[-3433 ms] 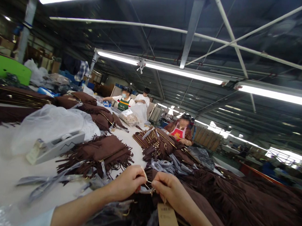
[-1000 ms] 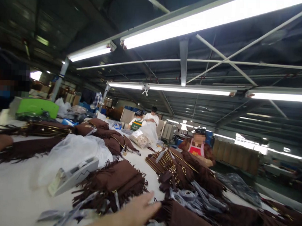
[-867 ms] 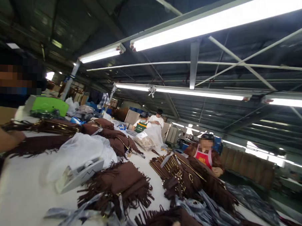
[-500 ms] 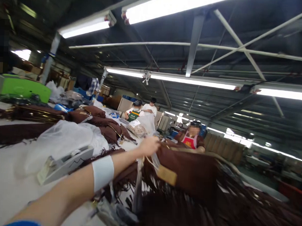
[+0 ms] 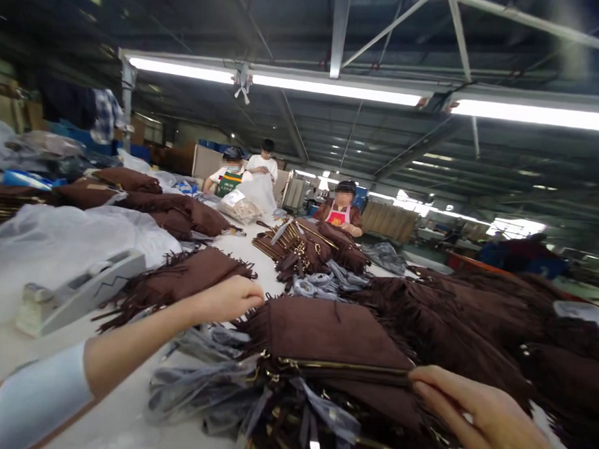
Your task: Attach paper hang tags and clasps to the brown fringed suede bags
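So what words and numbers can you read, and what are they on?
I can't read any for sure.
Green apron: small pale writing on the front, too blurred to read.
Red apron: a yellow print, too small to make out.
Clear bag: a white label, too blurry to read.
Tape holder: a dark zigzag line, no letters I can make out.

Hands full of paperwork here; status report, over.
Left hand beside brown fringed fabric bag. Right hand pinching edge by gold zipper. Crumpled translucent plastic wrapping alongside.
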Demonstrator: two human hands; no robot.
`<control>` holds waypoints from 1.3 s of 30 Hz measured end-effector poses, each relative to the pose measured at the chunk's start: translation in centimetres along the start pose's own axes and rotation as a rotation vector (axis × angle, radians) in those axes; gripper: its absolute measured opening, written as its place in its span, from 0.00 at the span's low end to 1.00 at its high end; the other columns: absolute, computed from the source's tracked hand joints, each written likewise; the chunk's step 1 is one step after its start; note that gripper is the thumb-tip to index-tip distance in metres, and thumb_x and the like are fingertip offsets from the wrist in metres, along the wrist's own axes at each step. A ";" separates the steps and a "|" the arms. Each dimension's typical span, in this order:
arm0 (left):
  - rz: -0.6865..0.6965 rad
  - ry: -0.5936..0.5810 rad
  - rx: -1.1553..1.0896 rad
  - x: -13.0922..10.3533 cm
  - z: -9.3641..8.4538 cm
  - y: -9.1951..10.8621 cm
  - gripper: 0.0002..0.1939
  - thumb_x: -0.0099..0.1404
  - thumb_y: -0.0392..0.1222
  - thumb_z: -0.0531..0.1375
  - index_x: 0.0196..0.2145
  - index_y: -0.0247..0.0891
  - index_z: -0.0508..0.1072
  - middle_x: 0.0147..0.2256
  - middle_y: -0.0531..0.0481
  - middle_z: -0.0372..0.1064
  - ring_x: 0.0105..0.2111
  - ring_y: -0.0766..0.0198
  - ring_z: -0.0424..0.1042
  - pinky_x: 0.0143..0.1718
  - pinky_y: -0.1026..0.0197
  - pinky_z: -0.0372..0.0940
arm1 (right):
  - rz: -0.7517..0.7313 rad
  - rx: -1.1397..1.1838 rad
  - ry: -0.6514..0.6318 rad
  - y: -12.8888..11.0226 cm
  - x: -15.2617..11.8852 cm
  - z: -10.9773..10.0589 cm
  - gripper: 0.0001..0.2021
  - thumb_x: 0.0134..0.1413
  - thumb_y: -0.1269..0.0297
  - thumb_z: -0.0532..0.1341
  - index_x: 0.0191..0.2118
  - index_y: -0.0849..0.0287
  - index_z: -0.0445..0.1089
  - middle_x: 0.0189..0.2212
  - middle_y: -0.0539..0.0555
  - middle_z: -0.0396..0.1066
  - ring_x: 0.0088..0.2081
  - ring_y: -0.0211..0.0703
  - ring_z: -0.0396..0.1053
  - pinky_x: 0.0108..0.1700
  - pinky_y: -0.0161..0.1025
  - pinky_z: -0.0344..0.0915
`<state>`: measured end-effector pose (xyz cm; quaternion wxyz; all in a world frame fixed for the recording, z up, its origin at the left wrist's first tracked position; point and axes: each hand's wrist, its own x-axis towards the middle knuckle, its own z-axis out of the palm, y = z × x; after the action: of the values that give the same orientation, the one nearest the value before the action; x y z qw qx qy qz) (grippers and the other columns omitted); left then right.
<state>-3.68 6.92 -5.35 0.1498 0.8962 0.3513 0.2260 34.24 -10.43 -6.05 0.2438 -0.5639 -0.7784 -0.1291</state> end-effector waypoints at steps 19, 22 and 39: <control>0.085 0.049 0.158 -1.5 7.5 5.4 0.09 0.61 0.42 0.63 0.35 0.38 0.66 0.38 0.50 0.63 0.39 0.58 0.64 0.39 0.59 0.61 | -0.049 -0.034 0.080 -10.6 -1.0 6.0 0.09 0.61 0.66 0.59 0.46 0.54 0.69 0.43 0.54 0.75 0.42 0.48 0.73 0.43 0.44 0.70; 0.155 -0.030 0.083 -1.2 6.9 4.8 0.08 0.61 0.40 0.63 0.32 0.38 0.66 0.35 0.51 0.63 0.37 0.61 0.65 0.37 0.62 0.60 | -0.127 -0.249 0.124 -12.5 2.8 8.8 0.23 0.50 0.64 0.70 0.52 0.59 0.67 0.42 0.57 0.74 0.43 0.54 0.71 0.49 0.51 0.66; 0.180 -0.021 0.310 -1.6 4.4 0.8 0.10 0.68 0.36 0.50 0.32 0.37 0.69 0.37 0.48 0.68 0.39 0.61 0.66 0.42 0.62 0.60 | 0.323 0.134 -0.240 5.0 -2.3 -0.4 0.16 0.62 0.61 0.53 0.46 0.60 0.75 0.39 0.59 0.75 0.43 0.51 0.70 0.48 0.44 0.62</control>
<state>-2.07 4.74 -9.30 -0.0071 0.9386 0.2988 0.1721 39.58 -10.89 -7.28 0.2037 -0.6753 -0.7082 0.0319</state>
